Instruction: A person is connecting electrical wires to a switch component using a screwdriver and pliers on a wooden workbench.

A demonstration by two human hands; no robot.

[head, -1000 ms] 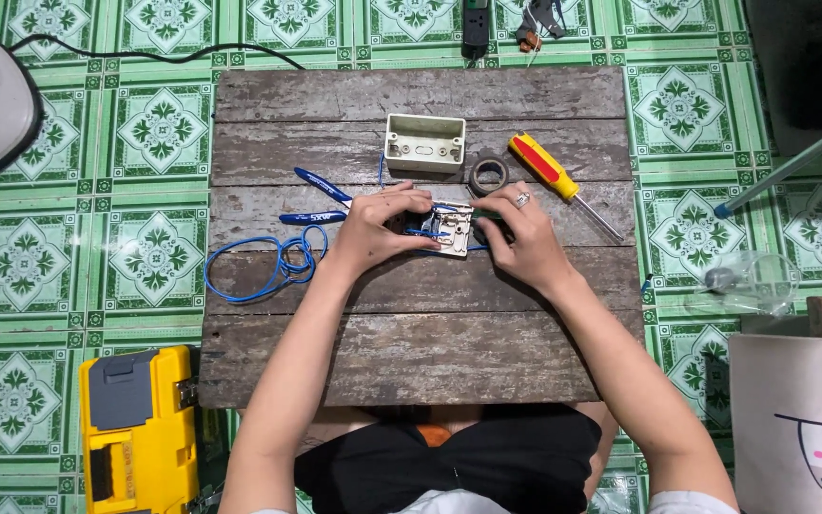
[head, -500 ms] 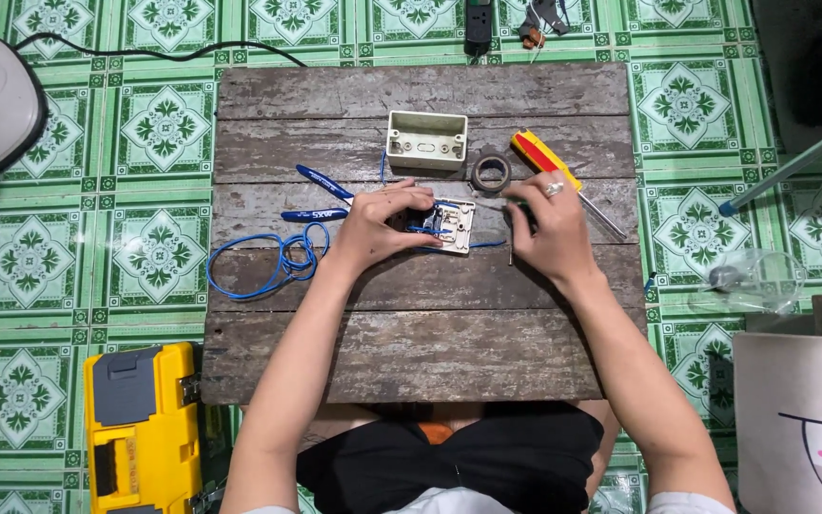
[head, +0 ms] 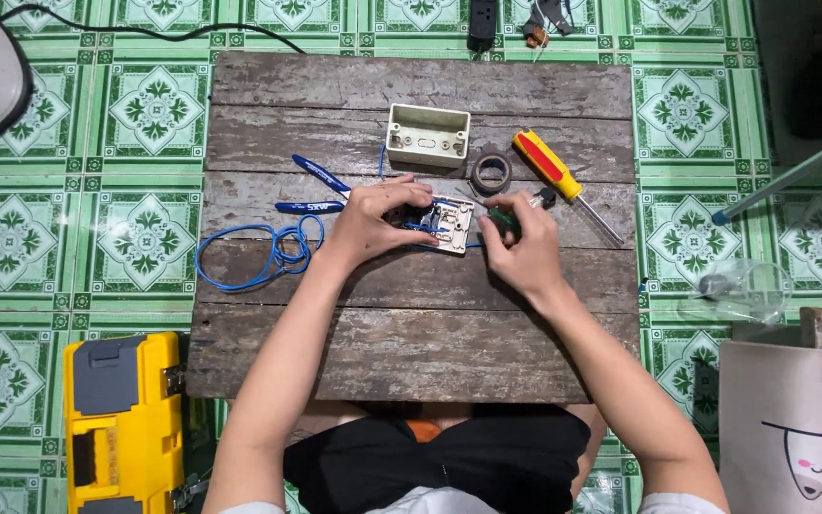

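A small green-handled screwdriver (head: 504, 217) is now being gripped in the right hand (head: 518, 249), fingers closed round it — half a second ago that hand was reaching out beside the roll of tape (head: 492, 172). The tip is being brought to the white switch plate (head: 449, 225), which is being steadied on the wooden board (head: 411, 352) by the left hand (head: 373, 221), fingers curled over its left edge. So the work on the plate's blue wire (head: 259, 255) is being resumed. Beyond the hands, a white wall box (head: 427, 135) and a red-and-yellow screwdriver (head: 554, 171) are lying untouched.
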